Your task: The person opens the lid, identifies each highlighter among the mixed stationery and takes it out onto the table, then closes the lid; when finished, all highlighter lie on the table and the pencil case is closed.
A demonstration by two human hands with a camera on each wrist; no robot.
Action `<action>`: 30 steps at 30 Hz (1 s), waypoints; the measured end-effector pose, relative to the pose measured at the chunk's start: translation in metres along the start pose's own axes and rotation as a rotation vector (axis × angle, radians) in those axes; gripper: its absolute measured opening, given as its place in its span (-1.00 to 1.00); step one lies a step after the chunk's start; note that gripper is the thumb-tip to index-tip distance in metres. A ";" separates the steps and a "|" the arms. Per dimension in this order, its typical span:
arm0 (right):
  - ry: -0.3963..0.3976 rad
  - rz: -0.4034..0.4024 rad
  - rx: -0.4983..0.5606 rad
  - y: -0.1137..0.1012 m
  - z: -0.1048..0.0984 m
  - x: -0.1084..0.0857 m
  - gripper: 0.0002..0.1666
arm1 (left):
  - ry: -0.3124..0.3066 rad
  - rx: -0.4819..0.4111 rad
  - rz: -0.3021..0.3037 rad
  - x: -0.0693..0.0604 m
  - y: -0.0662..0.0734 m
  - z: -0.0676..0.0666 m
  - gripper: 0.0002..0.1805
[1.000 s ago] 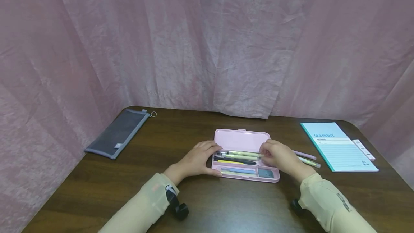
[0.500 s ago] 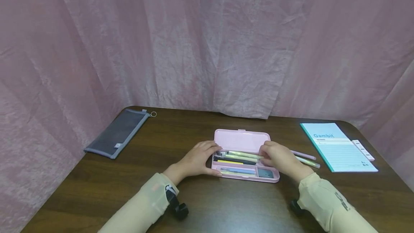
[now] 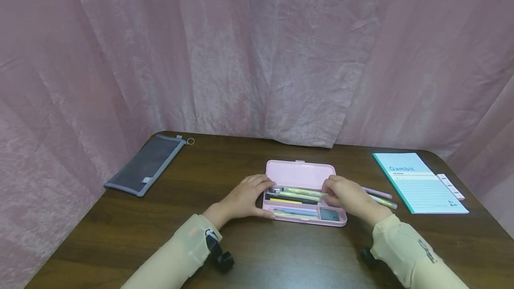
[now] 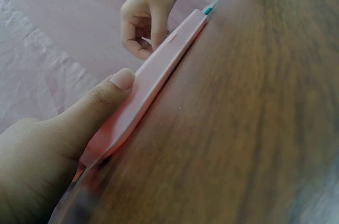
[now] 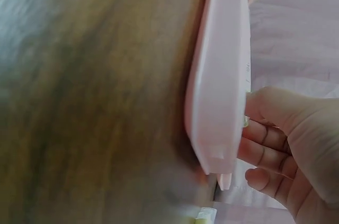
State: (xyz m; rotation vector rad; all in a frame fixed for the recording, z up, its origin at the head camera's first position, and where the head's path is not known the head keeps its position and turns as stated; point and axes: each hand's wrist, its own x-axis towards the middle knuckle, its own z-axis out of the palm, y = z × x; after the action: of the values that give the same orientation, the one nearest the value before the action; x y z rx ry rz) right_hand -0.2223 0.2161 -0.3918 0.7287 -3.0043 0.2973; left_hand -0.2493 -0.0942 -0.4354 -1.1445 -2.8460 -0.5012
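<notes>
A pink pencil case lies with its lid folded back. My left hand grips its left end, thumb along the front wall and fingers at the hinge side; the left wrist view shows the thumb against the pink wall. At the case's right side, my right hand pinches the end of a light green pen, which lies over the back compartment. Its tip shows between thumb and fingers in the right wrist view. Below it in the case are a black-and-yellow pen, a blue pen and a dark eraser-like block.
Right of the case, a purple pen and a pale green pen lie on the brown table. Further right are a light blue notebook and a small white strip. A grey mesh pouch lies far left.
My right hand has shifted very slightly at the case's right side, its fingers still on the light green pen. The left hand and the case stay in place.
</notes>
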 end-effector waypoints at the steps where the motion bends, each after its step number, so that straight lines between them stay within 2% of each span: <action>1: -0.004 0.004 0.008 0.000 -0.001 0.000 -0.84 | 0.000 0.000 0.000 0.000 0.000 0.000 -0.03; 13: 0.007 0.010 0.061 -0.005 -0.015 -0.002 -0.91 | -0.008 -0.001 -0.006 0.001 0.000 0.000 -0.03; 23: 0.096 -0.038 0.029 -0.004 -0.031 -0.010 -0.88 | -0.003 -0.006 -0.008 0.000 -0.001 0.002 -0.03; 30: 0.089 0.006 0.032 -0.006 -0.046 -0.018 -0.91 | -0.007 -0.003 -0.011 0.000 -0.002 0.002 -0.02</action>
State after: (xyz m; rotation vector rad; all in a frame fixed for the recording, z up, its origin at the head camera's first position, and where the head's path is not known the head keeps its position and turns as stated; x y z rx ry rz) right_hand -0.2040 0.2283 -0.3471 0.6900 -2.9243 0.3683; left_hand -0.2504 -0.0949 -0.4374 -1.1333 -2.8604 -0.5029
